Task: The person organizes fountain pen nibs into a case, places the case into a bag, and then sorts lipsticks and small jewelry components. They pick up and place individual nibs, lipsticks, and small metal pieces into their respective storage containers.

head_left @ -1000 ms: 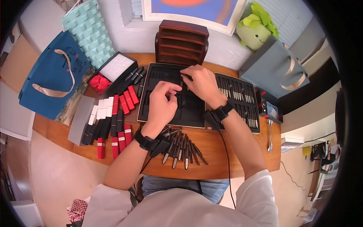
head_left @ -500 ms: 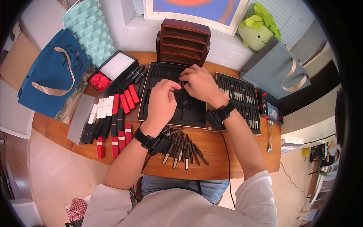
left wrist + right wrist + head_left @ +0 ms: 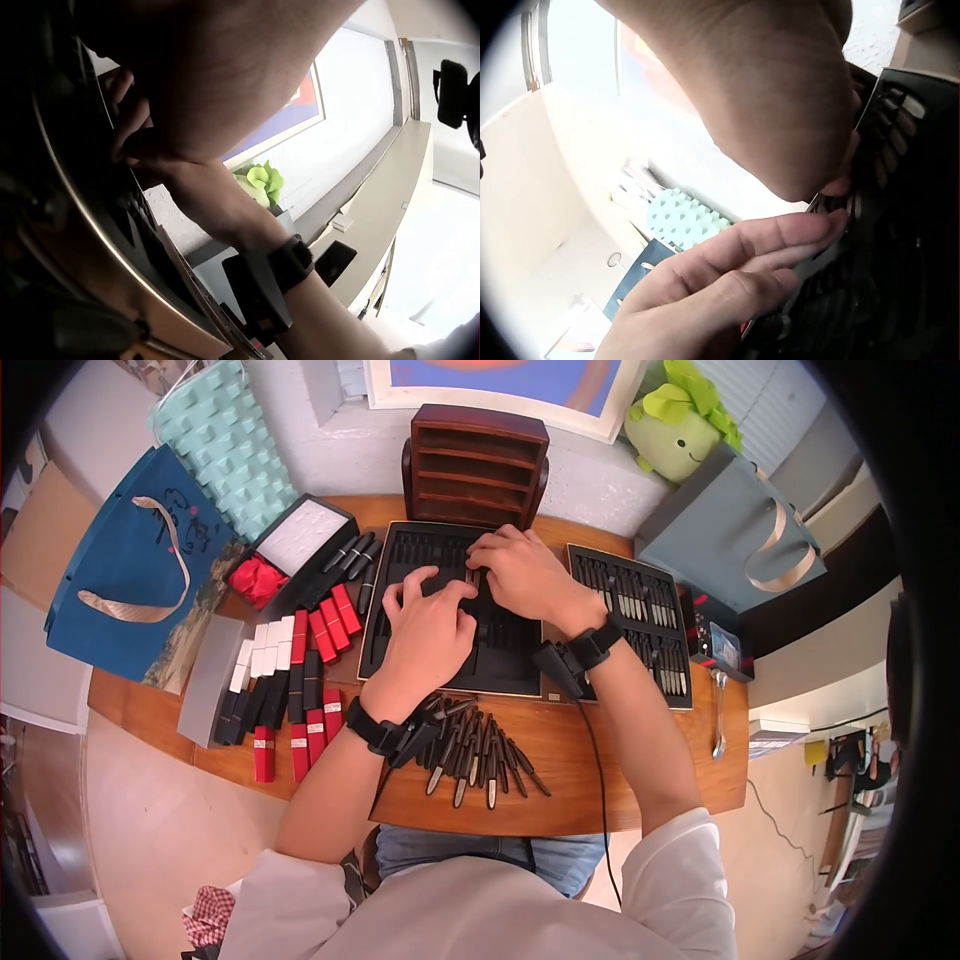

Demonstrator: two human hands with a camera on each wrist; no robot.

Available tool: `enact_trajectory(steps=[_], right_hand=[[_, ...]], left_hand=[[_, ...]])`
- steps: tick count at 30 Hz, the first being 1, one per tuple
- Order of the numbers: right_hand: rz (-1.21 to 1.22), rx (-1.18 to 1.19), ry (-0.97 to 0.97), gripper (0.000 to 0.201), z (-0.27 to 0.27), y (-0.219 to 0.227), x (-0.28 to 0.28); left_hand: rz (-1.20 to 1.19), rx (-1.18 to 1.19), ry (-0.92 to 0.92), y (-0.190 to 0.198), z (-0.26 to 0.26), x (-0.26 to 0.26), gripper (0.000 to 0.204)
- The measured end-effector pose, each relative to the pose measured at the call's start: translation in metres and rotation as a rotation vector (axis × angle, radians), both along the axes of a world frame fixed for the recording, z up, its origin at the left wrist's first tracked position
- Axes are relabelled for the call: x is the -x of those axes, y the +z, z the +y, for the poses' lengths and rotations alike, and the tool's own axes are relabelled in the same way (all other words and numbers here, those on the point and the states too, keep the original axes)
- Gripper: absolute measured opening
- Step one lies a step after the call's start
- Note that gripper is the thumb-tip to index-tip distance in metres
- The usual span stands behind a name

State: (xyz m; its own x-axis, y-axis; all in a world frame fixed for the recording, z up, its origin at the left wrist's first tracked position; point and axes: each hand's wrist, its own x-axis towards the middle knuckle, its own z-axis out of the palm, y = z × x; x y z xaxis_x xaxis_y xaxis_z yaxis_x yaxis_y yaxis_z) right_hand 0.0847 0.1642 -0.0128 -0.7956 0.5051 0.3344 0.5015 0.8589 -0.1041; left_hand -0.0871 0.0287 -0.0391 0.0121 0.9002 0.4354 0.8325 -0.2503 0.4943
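1. I see the left hand [image 3: 425,635] released, its fingers loosely spread over the slotted black tray [image 3: 508,672].
2. The right hand [image 3: 525,575] bends its fingers at the slots; if it grasps something, I cannot tell.
3. Slim dark pieces [image 3: 475,755] with shiny, silvery ends lie fanned on the glossy wooden table [image 3: 580,790].
4. A second tray [image 3: 640,632] holds similar rows.
5. The blue bag [image 3: 95,605] bears dark handwriting, unreadable to me.

left hand [image 3: 422,638]: fingers loosely bent, relaxed | right hand [image 3: 527,577]: fingers curled downward (near the left's) | forearms [image 3: 335,800] [image 3: 650,745]: reaching forward
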Motion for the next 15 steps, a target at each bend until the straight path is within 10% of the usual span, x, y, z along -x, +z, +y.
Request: enact_trajectory(steps=[12,15], right_hand=[[0.161,-0.091,0.045,0.032,-0.050,0.039,-0.029],[-0.033,0.295,0.067,0.016,-0.093,0.067,-0.052]], left_hand=[[-0.143,-0.109,-0.026,-0.010,0.001,-0.004,0.039],[-0.257,-0.138,-0.051,0.010,-0.005,-0.008,0.034]])
